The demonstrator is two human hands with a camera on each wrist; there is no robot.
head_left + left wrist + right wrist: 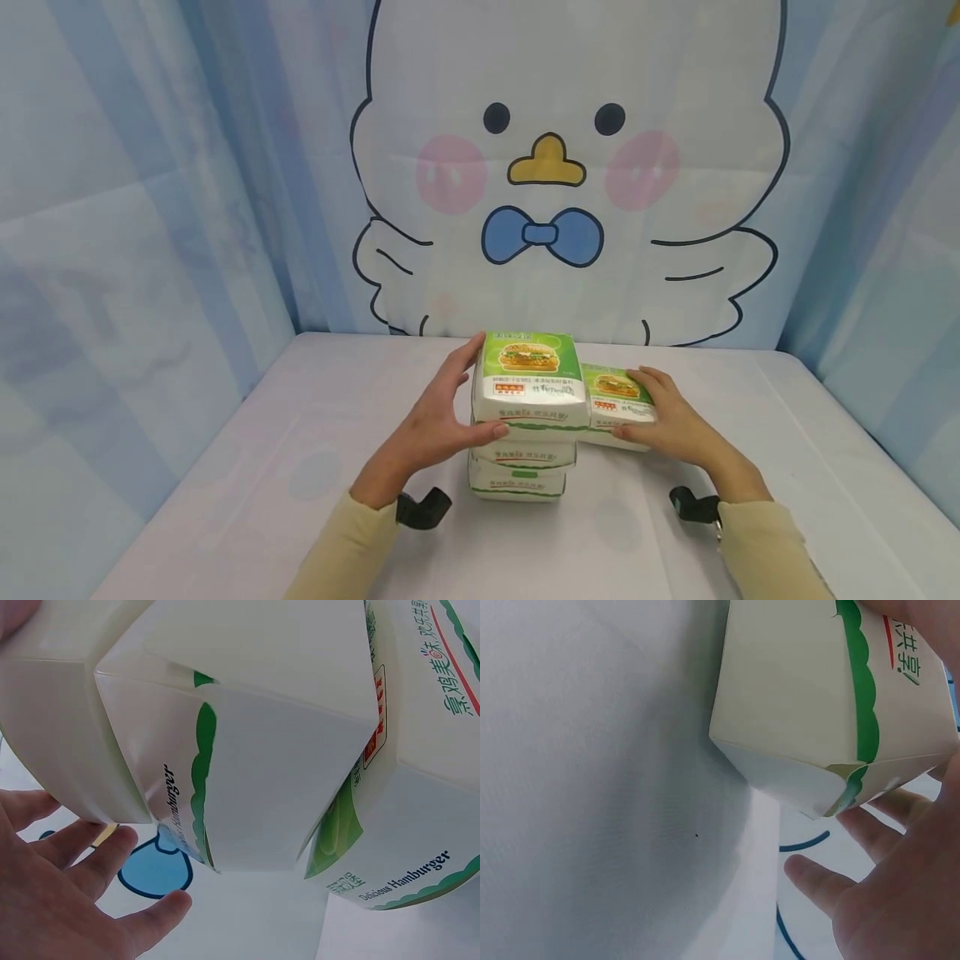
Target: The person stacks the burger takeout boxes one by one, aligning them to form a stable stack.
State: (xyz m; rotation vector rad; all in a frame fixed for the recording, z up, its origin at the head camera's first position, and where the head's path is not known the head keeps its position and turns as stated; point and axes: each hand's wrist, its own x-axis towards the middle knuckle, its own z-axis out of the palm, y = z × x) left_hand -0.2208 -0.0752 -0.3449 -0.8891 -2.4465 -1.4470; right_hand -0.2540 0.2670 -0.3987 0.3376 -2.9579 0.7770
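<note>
Three white-and-green hamburger boxes stand stacked on the table. The top hamburger box (532,383) has a burger picture on its lid and juts past the middle box (525,454); the bottom box (517,486) is under that one. My left hand (431,421) grips the top box, thumb on its front and fingers along its left side. To the right of the stack, another hamburger box (617,404) is held by my right hand (678,421), thumb at the front, fingers at its far right edge. The right wrist view shows this box (795,697) tilted, near the white tabletop.
A pale cloth-covered table (337,400) lies under the boxes. Behind it hangs a curtain (543,300) printed with a chick wearing a blue bow tie, and curtains enclose both sides. Black camera mounts (423,508) sit at both wrists.
</note>
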